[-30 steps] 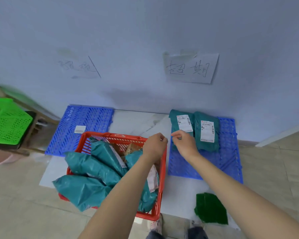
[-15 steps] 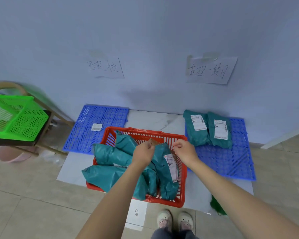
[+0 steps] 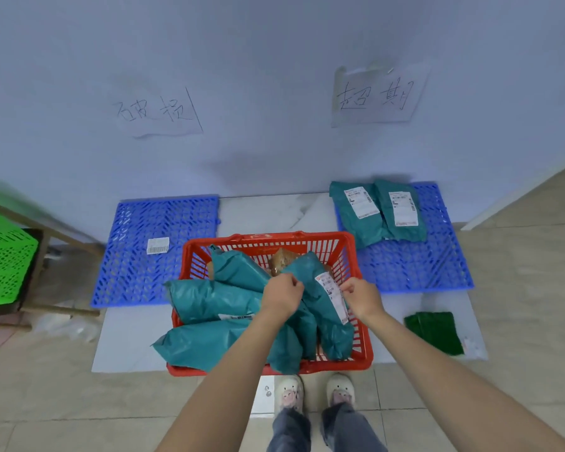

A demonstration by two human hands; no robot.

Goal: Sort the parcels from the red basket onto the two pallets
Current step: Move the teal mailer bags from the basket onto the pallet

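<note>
Compared with half a second ago, both hands have sunk lower into the red basket [image 3: 359, 249] and now close on the same teal parcel [image 3: 320, 308], the one with the white label [image 3: 331, 296] facing up; before, they hovered just above the heap. The view has also tipped down, so the person's shoes [image 3: 289, 394] show at the basket's near edge.

The left hand [image 3: 282, 296] has its fingers curled round the parcel's left edge, near its upper end. The right hand [image 3: 361, 296] pinches the parcel's right edge, just beside the label, with fingers bent. The parcel lies slanted in the right half of the basket, its top end leaning toward the far wall and resting against a brown package [image 3: 282, 261] behind it. Three more teal parcels [image 3: 209, 301] are piled to the left, two of them hanging out over the basket's left rim.

The basket stands on a pale floor slab [image 3: 268, 212] between two blue pallets. The left pallet [image 3: 150, 252] carries only a small white label [image 3: 158, 245]. The right pallet [image 3: 418, 269] holds two sorted teal parcels [image 3: 377, 215] side by side at its far end, labels up. A dark green packet [image 3: 434, 332] lies on the slab, right of the basket. Two handwritten paper signs [image 3: 377, 97] hang on the wall, one above each pallet. A green basket [image 3: 5, 265] sits at the far left.
</note>
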